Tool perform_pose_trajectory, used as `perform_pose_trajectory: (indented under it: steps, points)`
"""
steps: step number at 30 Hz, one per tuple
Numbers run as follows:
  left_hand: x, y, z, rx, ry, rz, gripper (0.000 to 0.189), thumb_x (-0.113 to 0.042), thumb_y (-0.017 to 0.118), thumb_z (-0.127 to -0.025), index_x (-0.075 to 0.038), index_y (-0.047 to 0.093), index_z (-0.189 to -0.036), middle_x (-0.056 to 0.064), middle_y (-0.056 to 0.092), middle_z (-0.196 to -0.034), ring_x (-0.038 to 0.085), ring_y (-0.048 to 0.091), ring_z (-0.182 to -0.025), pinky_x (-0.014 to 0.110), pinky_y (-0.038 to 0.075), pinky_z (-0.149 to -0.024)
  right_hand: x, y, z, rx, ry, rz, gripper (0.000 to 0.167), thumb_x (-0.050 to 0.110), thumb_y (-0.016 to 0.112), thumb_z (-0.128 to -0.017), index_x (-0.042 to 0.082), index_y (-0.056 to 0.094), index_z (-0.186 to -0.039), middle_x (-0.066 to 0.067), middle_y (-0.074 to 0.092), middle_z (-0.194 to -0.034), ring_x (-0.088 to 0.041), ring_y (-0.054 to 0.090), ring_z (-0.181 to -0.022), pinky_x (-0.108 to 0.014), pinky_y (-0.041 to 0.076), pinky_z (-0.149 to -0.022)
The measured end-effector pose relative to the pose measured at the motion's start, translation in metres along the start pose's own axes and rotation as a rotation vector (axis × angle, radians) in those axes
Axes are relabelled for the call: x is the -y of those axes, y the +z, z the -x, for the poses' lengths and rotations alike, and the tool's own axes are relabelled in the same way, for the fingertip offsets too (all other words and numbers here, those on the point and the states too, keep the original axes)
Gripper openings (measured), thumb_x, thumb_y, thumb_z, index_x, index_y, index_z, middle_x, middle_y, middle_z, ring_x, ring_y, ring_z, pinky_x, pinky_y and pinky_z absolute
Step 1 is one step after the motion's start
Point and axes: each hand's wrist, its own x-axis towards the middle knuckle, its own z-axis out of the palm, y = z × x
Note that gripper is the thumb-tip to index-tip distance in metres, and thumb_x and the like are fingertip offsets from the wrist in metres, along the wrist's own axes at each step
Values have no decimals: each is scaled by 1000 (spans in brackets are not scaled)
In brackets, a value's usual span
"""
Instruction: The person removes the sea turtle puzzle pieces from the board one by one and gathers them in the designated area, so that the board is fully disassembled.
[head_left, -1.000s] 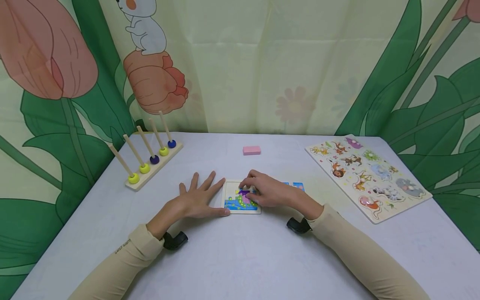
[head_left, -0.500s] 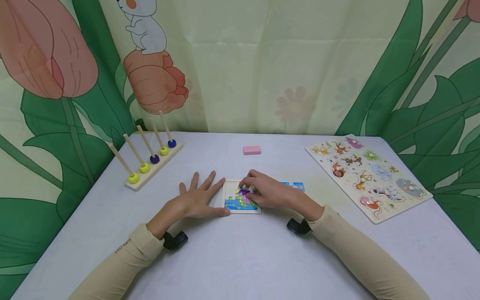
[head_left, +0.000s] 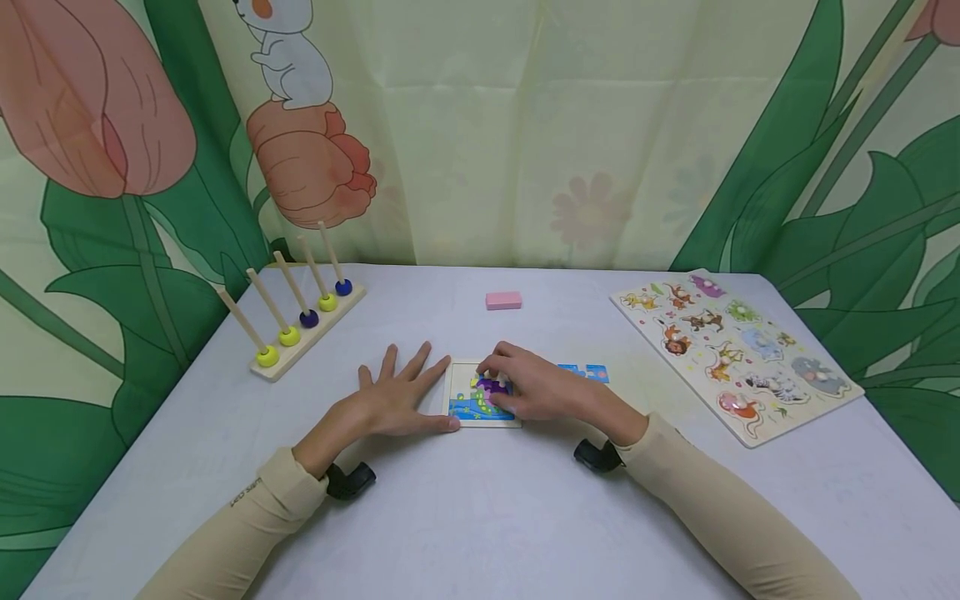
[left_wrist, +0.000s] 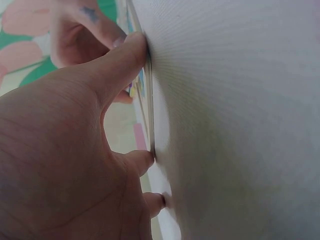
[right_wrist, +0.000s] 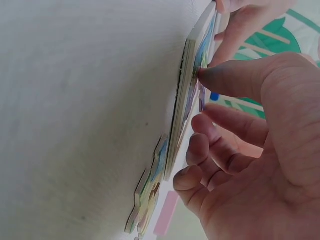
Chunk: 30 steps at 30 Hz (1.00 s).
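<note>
A white-covered table [head_left: 480, 508] is spreading beneath a shallow puzzle frame [head_left: 487, 424], and a pale curtain [head_left: 480, 150] printed with tulips and green leaves is hanging beyond it. Going left to right, a peg stand [head_left: 311, 336] is standing left of and beyond the frame, each of its five pegs carrying one yellow or blue bead. The left hand [head_left: 397, 400] is lying with fingers spread, its thumb and forefinger touching the frame's left side. The frame is lying face up near the middle of the table, its near edge running side to side; it is looking almost square, so a long axis cannot be told. The right hand [head_left: 543, 385] is pinching a purple piece [head_left: 491, 385] over the frame's picture; the fingers are hiding which way the piece is pointing. A pink block [head_left: 503, 301] is resting beyond the frame. Blue puzzle pieces [head_left: 597, 372] are lying just right of it, and an animal board [head_left: 697, 371] is sitting slantwise farther right.
</note>
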Motion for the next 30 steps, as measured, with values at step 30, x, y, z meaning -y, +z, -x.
perform_pose_trajectory:
  steps: [30]
  points:
    - [2,3,-4,1,-8,-20,108,-88,57,-84,-40,15,-170,1,-6,-182,57,-10,-163,90,4,-115,6,-1,-2,-10,3,-7,43,19,73,-101,5,66,-141,-6,64,-123,-16,59,-103,-32,54,-96]
